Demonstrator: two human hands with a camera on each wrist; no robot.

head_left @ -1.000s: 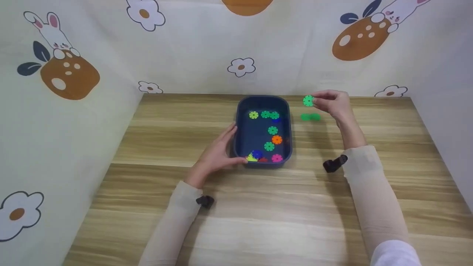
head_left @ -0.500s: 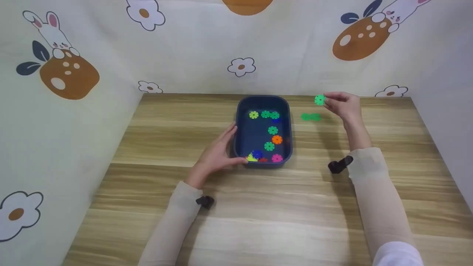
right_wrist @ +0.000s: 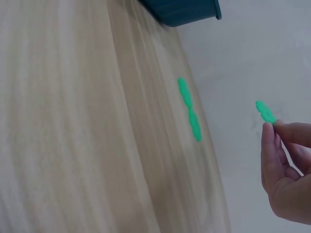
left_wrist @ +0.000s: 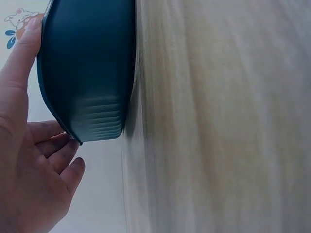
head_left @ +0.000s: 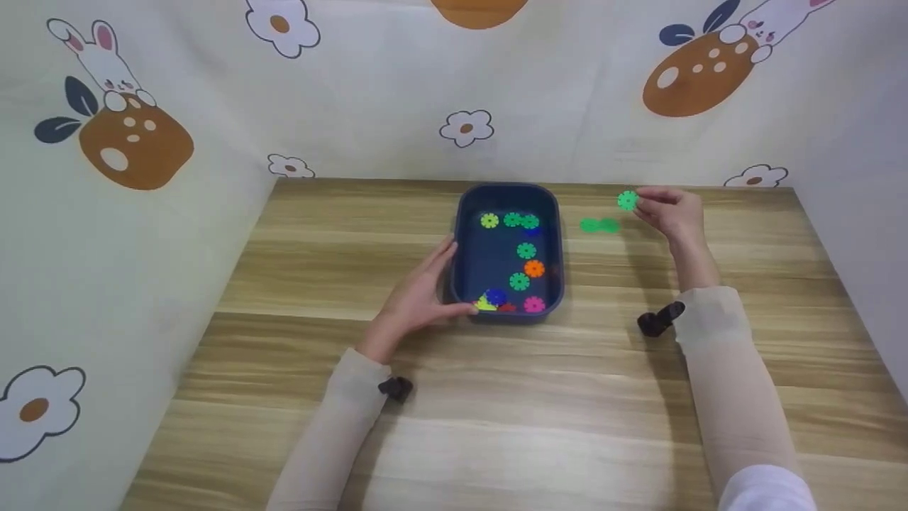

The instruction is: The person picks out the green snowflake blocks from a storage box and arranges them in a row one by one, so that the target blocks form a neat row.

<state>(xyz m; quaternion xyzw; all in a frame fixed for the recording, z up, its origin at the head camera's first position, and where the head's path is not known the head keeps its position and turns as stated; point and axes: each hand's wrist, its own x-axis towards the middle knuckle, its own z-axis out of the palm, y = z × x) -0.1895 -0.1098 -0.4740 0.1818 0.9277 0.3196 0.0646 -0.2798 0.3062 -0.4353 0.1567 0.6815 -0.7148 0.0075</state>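
A dark blue tray (head_left: 457, 250) stands at the middle back of the wooden table with several coloured snowflake discs (head_left: 526, 250) in it. My left hand (head_left: 418, 294) rests against the tray's near left side (left_wrist: 87, 73), fingers straight, thumb at its front corner. My right hand (head_left: 670, 209) pinches a green disc (head_left: 627, 201) (right_wrist: 265, 111) in the air, right of the tray. Two green discs (head_left: 598, 226) (right_wrist: 188, 109) lie joined on the table just left of and below the held one.
Cloth walls with rabbit and flower prints close in the table on the left, back and right. A small black wrist camera (head_left: 660, 319) sits by my right sleeve and another (head_left: 395, 387) by my left.
My right hand has carried the green disc rightward and slightly lower, past the two discs on the table. The left hand and tray have not moved.
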